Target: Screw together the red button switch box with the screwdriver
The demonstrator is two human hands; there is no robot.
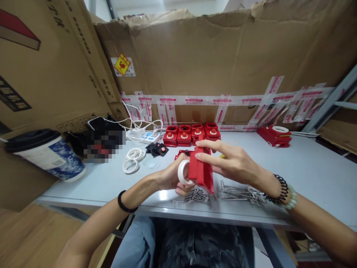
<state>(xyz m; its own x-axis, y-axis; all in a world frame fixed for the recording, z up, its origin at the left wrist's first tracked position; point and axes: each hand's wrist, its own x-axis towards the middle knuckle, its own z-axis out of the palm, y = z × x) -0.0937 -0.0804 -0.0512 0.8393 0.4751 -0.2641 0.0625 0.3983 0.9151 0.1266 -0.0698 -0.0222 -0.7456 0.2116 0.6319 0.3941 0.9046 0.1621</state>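
A red plastic housing is held up over the front of the table between both hands. My left hand is closed around its left side, the fingers partly hidden behind it. A white ring shows at that side, beside my left palm; whether it is fixed to the housing I cannot tell. My right hand grips the housing from the right, with fingertips on its upper face. Beneath lie a pile of screws and, to the right, several long metal rods or bolts.
Several red units with round knobs line the back, near a power strip. Loose white rings and black pieces lie left. Another red unit sits at right. A paper cup leans at far left; cardboard walls the back.
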